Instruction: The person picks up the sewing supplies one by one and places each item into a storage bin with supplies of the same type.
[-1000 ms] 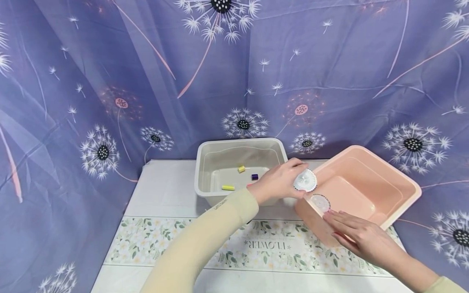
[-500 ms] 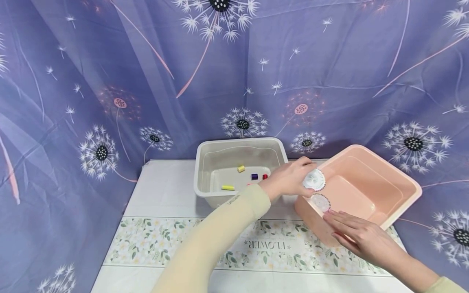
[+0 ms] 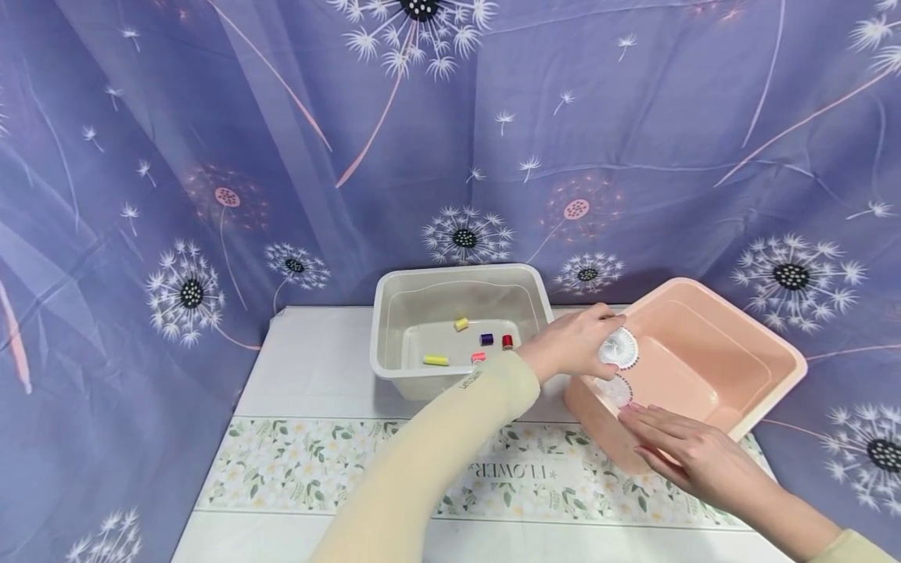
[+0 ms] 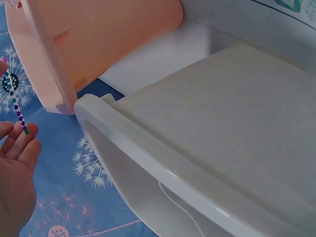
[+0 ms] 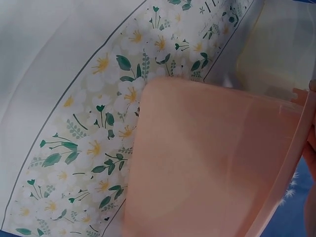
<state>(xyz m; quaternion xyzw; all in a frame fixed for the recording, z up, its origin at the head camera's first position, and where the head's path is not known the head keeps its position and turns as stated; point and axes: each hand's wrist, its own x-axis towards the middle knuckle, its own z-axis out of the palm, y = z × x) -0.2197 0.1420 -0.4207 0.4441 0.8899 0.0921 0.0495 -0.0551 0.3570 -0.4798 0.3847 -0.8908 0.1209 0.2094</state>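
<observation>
In the head view, my left hand [image 3: 576, 342] pinches a round pin wheel [image 3: 619, 349] by its edge, over the left corner of the pink basin [image 3: 763, 344]. Coloured ball heads line its rim [image 4: 19, 111] in the left wrist view, where the fingers [image 4: 24, 148] show at the left edge. A second, similar pin wheel [image 3: 615, 390] is by the basin's near-left rim, partly overlapped by the first. My right hand [image 3: 693, 450] lies with straight fingers over that rim, fingertips at the second wheel's edge. Whether they bear its weight I cannot tell.
A grey basin [image 3: 394, 277] stands left of the pink one, under my left forearm. Inside are a yellow spool [image 3: 461, 324], a purple spool [image 3: 486, 339], a red spool [image 3: 507, 342], a pink spool [image 3: 479, 358] and a yellow cylinder [image 3: 436, 360]. A purple curtain [image 3: 317, 156] hangs behind.
My left hand has moved right with its pin wheel, from beside the pink basin to over its corner. The red and pink spools have come into view. My right hand has stayed put.
</observation>
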